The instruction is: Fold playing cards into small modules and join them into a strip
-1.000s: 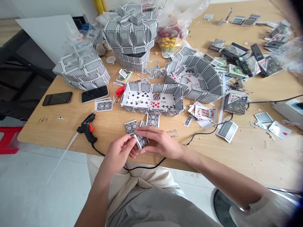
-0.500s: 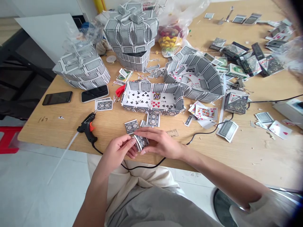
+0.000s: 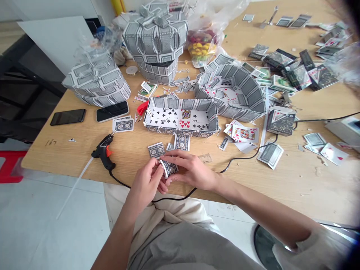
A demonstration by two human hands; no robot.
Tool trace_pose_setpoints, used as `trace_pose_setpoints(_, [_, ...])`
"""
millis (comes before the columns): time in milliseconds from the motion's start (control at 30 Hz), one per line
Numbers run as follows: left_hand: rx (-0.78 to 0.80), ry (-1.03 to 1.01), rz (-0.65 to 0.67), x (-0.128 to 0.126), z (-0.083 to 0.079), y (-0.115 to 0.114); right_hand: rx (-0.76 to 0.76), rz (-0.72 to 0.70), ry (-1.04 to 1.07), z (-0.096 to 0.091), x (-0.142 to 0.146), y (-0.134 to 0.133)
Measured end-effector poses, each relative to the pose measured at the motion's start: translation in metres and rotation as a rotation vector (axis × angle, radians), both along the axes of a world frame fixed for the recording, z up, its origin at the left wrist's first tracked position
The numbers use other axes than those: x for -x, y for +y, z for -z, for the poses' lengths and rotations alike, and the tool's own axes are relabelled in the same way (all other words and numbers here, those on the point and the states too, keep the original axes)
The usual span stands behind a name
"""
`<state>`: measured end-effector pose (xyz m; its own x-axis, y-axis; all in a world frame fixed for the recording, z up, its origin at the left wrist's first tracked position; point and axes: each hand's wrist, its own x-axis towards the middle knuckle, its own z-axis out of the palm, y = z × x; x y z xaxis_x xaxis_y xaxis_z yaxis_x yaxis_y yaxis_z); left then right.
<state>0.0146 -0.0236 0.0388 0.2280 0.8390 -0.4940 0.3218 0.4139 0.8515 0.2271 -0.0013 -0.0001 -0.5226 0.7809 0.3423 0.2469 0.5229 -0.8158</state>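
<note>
My left hand (image 3: 145,183) and my right hand (image 3: 191,172) meet over the wooden table's front edge, pinching a bent playing card (image 3: 168,168) with a grey patterned back between their fingers. Just beyond my fingertips lie a flat card (image 3: 156,150) and an upright-lying card (image 3: 181,142), both back up, and a partly hidden card (image 3: 169,147) sits between them. Left of my left hand rests a black hot glue gun (image 3: 103,152) with an orange trigger. Its black cord runs below my hands.
A shallow rectangular box built from playing cards (image 3: 180,117) stands ahead. Larger card constructions (image 3: 154,45), a curved card wall (image 3: 233,93), two phones (image 3: 112,111), scraps and card packs (image 3: 281,60) crowd the wooden table (image 3: 309,187).
My left hand has moved slightly up and right, closer to the bent card. The card has tilted a little in my fingers. The view has shifted slightly.
</note>
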Motion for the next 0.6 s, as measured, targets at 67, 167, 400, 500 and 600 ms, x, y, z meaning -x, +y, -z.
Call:
trace_pose_setpoints(67, [-0.025, 0.002, 0.007, 0.0, 0.0, -0.001, -0.005, -0.001, 0.002, 0.0, 0.0, 0.0])
trace_pose_setpoints(167, [-0.02, 0.009, 0.003, 0.002, -0.002, 0.001, 0.007, -0.021, 0.008, -0.002, 0.0, -0.001])
trace_pose_setpoints(400, [-0.062, 0.021, -0.013, 0.005, -0.005, 0.003, 0.077, -0.076, 0.032, -0.011, 0.0, -0.005])
trace_pose_setpoints(500, [-0.158, -0.043, -0.066, 0.003, 0.001, 0.001, 0.074, -0.057, 0.04, -0.012, 0.0, -0.005])
trace_pose_setpoints(600, [-0.245, -0.155, -0.143, -0.001, 0.008, -0.002, 0.074, -0.047, 0.06, -0.011, -0.001, -0.004])
